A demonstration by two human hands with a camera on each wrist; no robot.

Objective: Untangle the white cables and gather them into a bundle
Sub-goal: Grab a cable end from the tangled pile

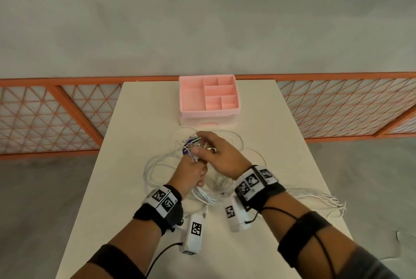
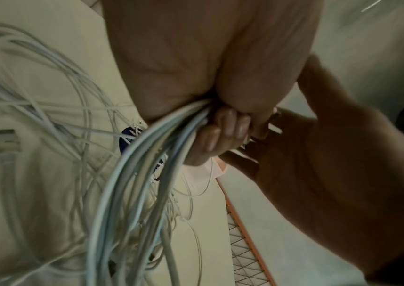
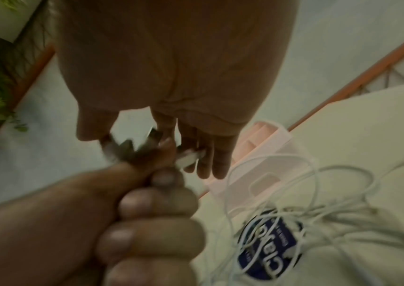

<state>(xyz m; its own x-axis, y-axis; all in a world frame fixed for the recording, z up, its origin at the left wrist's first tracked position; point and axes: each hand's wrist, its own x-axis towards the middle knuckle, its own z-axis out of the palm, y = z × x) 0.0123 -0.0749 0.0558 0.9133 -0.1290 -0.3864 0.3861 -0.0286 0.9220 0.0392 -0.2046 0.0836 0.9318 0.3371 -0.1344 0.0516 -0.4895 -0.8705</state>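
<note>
Several white cables lie in tangled loops on the white table. My left hand grips a thick bunch of these cables in a fist, thumb and fingers wrapped round it. The plug ends stick up out of the fist. My right hand arches over those plugs, its fingers fairly straight and touching them, thumb on the other side. A loose plug lies on the table.
A pink compartment organizer stands at the table's far end. A round blue label lies under the cable loops. More cable ends trail off the right table edge. An orange mesh fence runs beyond the table.
</note>
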